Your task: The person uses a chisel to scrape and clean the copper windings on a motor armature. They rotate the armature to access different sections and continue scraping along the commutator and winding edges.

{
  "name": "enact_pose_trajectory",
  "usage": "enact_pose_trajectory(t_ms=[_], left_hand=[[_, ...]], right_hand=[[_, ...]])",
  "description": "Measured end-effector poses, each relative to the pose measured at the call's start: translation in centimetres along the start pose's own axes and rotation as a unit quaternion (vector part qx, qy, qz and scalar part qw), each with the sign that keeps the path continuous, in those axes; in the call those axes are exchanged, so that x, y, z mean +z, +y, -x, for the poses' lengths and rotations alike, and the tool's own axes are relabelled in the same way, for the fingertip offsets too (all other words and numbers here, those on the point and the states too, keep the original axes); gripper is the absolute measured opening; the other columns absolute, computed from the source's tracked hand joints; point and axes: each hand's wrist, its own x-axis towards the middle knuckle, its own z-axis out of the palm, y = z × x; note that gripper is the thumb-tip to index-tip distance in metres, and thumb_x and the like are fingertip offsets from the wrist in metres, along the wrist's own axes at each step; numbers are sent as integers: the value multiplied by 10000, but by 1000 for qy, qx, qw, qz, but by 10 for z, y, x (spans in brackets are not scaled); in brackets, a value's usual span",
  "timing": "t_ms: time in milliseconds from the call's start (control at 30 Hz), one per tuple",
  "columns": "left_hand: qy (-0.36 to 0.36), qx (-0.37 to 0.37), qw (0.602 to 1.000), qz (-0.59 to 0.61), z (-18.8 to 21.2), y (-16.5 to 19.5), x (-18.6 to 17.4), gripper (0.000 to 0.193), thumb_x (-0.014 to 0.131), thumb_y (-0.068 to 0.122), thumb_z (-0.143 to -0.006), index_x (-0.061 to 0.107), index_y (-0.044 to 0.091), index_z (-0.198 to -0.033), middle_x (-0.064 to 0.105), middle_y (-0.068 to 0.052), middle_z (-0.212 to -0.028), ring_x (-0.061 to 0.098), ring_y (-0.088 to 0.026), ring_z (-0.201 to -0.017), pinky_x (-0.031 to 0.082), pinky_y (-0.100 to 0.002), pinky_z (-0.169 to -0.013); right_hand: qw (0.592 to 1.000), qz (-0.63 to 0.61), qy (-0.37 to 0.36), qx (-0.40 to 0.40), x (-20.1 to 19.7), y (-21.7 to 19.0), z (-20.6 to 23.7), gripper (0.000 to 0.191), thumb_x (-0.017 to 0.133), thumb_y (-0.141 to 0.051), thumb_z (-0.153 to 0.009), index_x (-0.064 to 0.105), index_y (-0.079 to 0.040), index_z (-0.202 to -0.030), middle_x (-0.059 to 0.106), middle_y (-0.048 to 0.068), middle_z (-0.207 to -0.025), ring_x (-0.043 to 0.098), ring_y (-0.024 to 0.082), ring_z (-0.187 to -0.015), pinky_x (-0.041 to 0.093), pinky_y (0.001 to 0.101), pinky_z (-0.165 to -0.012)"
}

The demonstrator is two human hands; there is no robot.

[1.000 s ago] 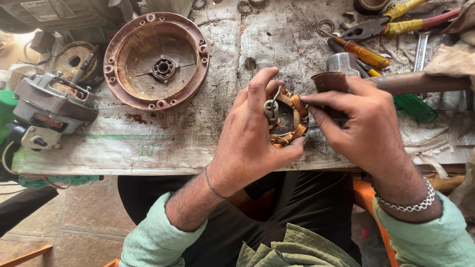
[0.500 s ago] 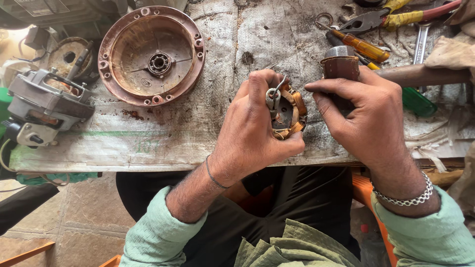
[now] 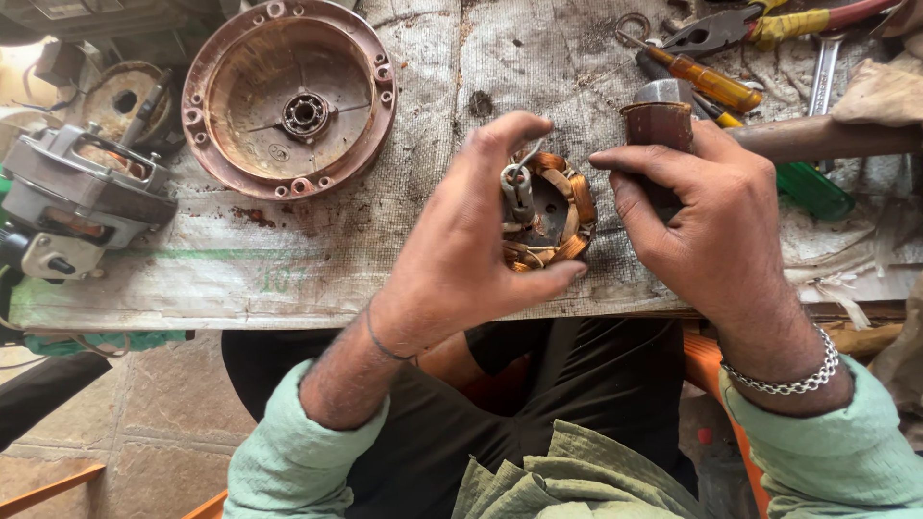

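A round motor stator with copper windings (image 3: 546, 213) is held over the worn bench cover (image 3: 404, 240). My left hand (image 3: 461, 250) grips it from the left, forefinger arched over its top and thumb under it. My right hand (image 3: 707, 226) is at its right side, fingers pointing left toward the windings; whether they touch is hidden. A hammer with a brown-and-metal head (image 3: 659, 115) and wooden handle lies just behind my right hand.
A rusty round motor end cover with a centre bearing (image 3: 288, 96) lies at the back left. A grey motor housing (image 3: 77, 207) sits at the left edge. Pliers (image 3: 760, 27), a yellow-handled screwdriver (image 3: 707, 82), a green-handled tool (image 3: 812, 187) and a spanner (image 3: 825, 72) lie at the back right.
The view has shifted slightly. My left hand has turned the stator a little and its forefinger now arches over the top. My right hand stays at the stator's right side.
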Motion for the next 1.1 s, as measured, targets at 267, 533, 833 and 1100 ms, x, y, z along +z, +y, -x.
enact_pose_trajectory(t_ms=[267,533,833,1100], left_hand=[[-73,-79,981,162,-12,17,-43,420,628,18,-1094,449,-28,-1471,676,-192,-1375,660,-276,-1343,563,-370,-1148],[-156,-160,974,43,-27,14,-51,269,636,66,-1037,626,29,-1303,771,-154,-1017,790,-266,-932,579,-358,-769],[-61,-131,988,-55,-14,-2,-9,1271,974,495,-671,234,-110,-1508,599,-343,-1283,636,-435,-1177,486,-460,-1034],[-20,-161,983,-87,4,-18,41,1440,1013,407,-625,22,-5,-1585,623,-244,-1266,565,-439,-1294,407,-554,-1154]], right_hand=[[1000,6,3,-11,5,8,7,252,719,4,-906,760,-47,-1150,691,207,-1084,690,352,-967,560,419,-817],[1000,19,9,-22,16,20,16,192,715,-25,-984,762,-54,-1168,700,179,-1086,686,340,-1001,559,406,-879],[994,-72,33,72,15,32,8,230,631,-10,-1005,776,-56,-1178,728,120,-969,672,203,-853,529,300,-745],[904,-354,150,188,8,21,30,538,464,39,-1034,486,-20,-1568,637,80,-1152,665,112,-906,610,232,-831]])
